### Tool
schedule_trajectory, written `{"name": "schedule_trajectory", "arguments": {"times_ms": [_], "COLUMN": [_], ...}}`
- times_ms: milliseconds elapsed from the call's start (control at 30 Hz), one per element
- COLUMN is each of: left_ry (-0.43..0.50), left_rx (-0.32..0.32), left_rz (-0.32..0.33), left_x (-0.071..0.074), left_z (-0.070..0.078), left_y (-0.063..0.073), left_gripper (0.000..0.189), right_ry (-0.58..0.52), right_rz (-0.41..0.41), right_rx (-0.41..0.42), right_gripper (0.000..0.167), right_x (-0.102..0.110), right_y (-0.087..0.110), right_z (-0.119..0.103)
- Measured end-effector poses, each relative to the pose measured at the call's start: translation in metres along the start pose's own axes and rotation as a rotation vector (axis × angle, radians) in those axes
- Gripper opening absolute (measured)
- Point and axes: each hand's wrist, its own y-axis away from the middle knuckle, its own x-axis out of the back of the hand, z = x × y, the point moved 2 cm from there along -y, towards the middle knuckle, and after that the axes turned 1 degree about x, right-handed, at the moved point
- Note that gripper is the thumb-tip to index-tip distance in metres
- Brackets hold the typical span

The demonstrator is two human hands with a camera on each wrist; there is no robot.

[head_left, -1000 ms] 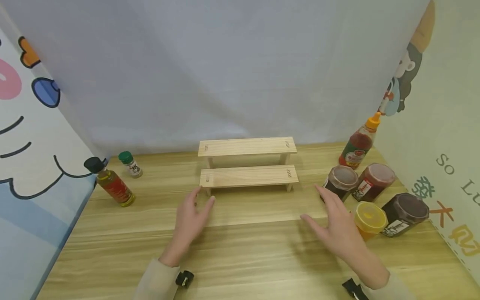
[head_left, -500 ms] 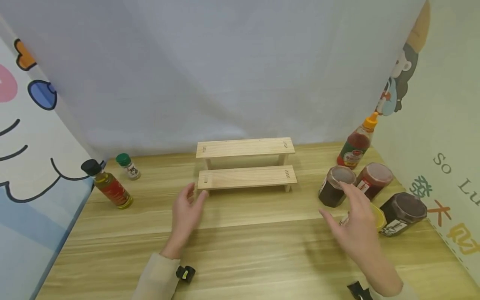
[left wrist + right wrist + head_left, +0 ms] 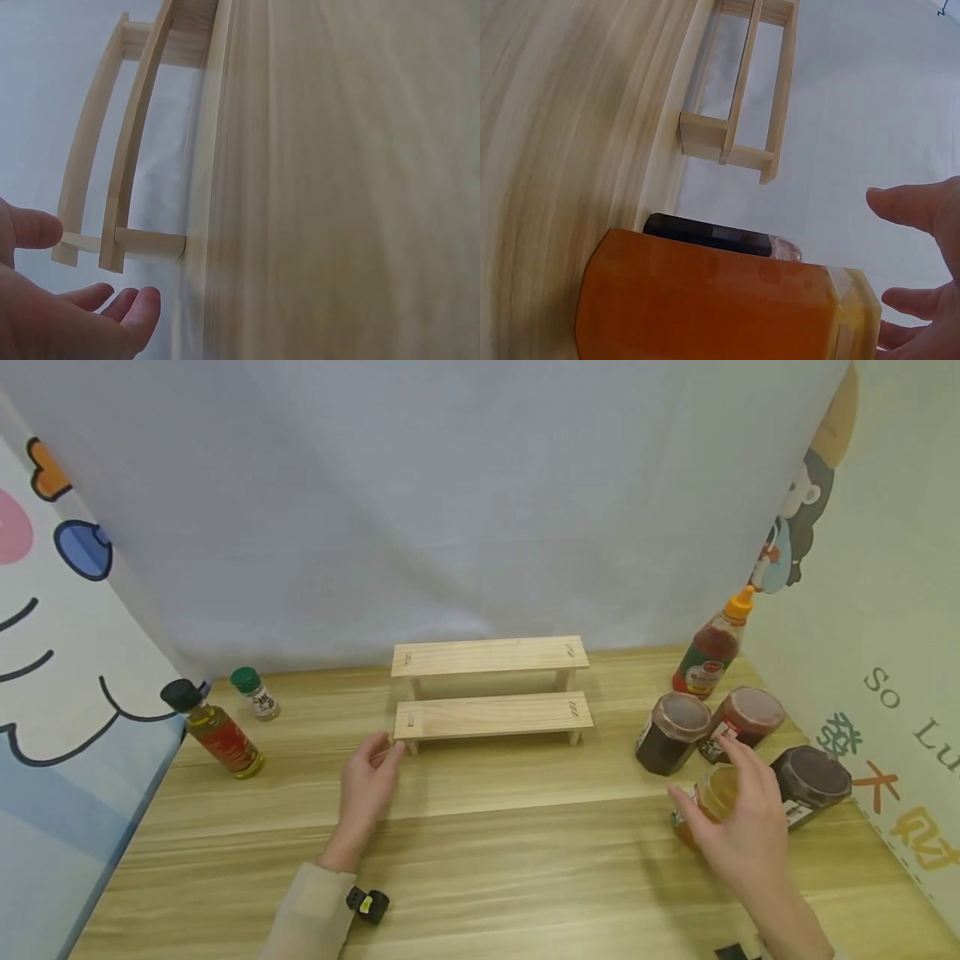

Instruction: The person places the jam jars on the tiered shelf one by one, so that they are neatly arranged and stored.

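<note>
My right hand [image 3: 742, 827], fingers spread from the thumb, hovers over a jar of orange contents with a yellowish lid [image 3: 712, 793]. In the right wrist view a gap shows between the fingertips and that orange jar [image 3: 712, 300]. A two-step wooden shelf [image 3: 491, 717] stands against the back cloth. My left hand [image 3: 367, 781] is near its left front corner, holding nothing. In the left wrist view the thumb and loosely bent fingers [image 3: 142, 319] are close to the shelf's end [image 3: 112, 255]; contact there cannot be told.
Around the orange jar stand a dark jar [image 3: 671, 735], a red jar [image 3: 742, 722] and another dark jar [image 3: 810, 781]. Behind them is a red sauce bottle with an orange tip [image 3: 711, 652]. Far left are an oil bottle [image 3: 225, 739] and a green-capped shaker [image 3: 257, 695].
My right hand has moved right, from beside the jars to over the orange jar. My left hand has shifted slightly left, its thumb and fingers drawing nearer each other.
</note>
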Motion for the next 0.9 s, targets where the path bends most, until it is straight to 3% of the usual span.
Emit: {"name": "schedule_trajectory", "arguments": {"times_ms": [267,667,900], "left_ry": [0.011,0.025,0.151], "left_rx": [0.069,0.121,0.15], "left_rz": [-0.025,-0.03,-0.047], "left_x": [0.0,0.0,-0.002], "left_z": [-0.003,-0.005,-0.005], "left_y": [-0.002,-0.012,-0.015], "left_gripper": [0.049,0.04,0.036], "right_ry": [0.04,0.055,0.065], "right_rz": [-0.033,-0.061,-0.093], "right_rx": [-0.109,-0.178,-0.189], "right_gripper": [0.086,0.096,0.101], "right_x": [0.011,0.018,0.022], "right_y": [0.003,0.01,0.017], "right_z": [0.01,0.023,0.029]}}
